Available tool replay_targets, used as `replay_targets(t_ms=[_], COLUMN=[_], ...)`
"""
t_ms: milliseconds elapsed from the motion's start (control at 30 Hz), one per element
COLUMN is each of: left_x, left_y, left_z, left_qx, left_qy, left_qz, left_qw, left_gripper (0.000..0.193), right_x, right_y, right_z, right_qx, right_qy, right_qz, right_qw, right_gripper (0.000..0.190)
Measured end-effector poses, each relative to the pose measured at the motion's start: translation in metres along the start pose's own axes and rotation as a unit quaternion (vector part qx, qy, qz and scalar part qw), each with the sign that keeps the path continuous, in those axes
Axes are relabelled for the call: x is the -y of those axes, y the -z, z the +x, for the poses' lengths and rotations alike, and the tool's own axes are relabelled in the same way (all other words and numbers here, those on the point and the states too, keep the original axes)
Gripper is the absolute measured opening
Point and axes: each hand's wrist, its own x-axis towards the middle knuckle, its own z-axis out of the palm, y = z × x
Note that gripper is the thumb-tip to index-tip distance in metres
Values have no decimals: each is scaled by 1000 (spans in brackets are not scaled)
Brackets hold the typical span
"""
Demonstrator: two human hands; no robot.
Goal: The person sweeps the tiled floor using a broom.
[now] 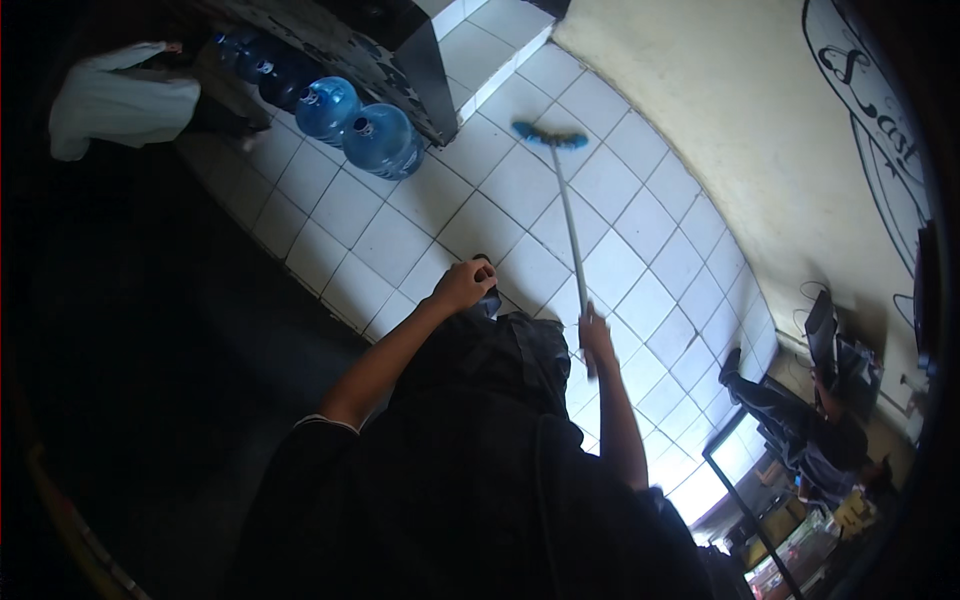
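Note:
My right hand (595, 336) grips the pale handle (571, 225) of a long broom near its upper end. The handle stretches away from me to a blue-bristled broom head (550, 137), which rests on the white floor tiles (517, 180) near a step. In front of my body, my left hand (469, 285) hangs with its fingers curled inward, and nothing shows in it. Just beyond that hand, the dark tip of a shoe (481, 259) is partly hidden.
Several blue water jugs (382, 142) line a dark counter (424, 82). The raised tiled step (480, 49) meets a cream wall (675, 67) with painted lettering. One person in a white top (127, 97) is at upper left; another in dark clothes (810, 435) sits at right.

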Motion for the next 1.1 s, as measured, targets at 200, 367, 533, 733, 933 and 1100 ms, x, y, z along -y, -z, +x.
replay_targets(t_ms=[200,367,533,733,933,1100], left_x=[-10,-13,45,177,216,236], left_y=[-64,-97,-95,-32,32,18], left_z=[40,44,39,9,-75,-120], left_qx=[126,190,-10,-162,-223,-274], left_qy=[-26,-73,-41,148,222,241], left_qz=[43,34,0,37,-85,-159], left_qw=[991,978,999,975,946,917], left_gripper=[32,33,33,16,17,21], right_x=[3,26,60,85,123,60], right_y=[-4,56,110,106,63,30], right_z=[-208,-256,-229,-67,92,72], right_qx=[31,81,61,57,36,42], right_qy=[-197,-339,-274,-126,-82,-77], right_qz=[138,471,444,598,452,280], right_qw=[970,810,851,789,888,956], right_gripper=[47,46,50,51,59,59])
